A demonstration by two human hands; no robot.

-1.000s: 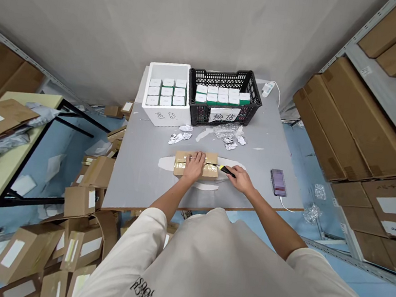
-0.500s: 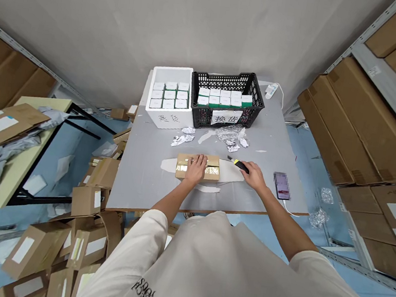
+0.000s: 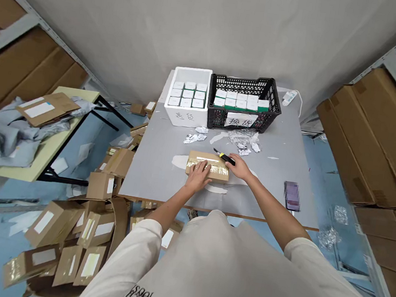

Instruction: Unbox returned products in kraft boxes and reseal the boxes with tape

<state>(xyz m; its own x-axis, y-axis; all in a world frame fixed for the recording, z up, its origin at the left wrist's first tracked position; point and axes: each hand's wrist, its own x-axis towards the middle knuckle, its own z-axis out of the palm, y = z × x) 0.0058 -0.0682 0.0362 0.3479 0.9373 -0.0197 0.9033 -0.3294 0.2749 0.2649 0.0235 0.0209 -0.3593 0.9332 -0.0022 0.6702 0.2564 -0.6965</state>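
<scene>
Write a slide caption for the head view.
Left hand on a taped cardboard box, right hand holding a utility knife.

Room left of carton; crate, foam box block far side.

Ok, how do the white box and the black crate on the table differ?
The white box has solid walls; the black crate has openwork sides. The white box is marked directly on its wall; the black crate is marked on a white sheet. Both hold small white-and-green boxes.

The crate stands behind the carton (phone to the right)
</scene>
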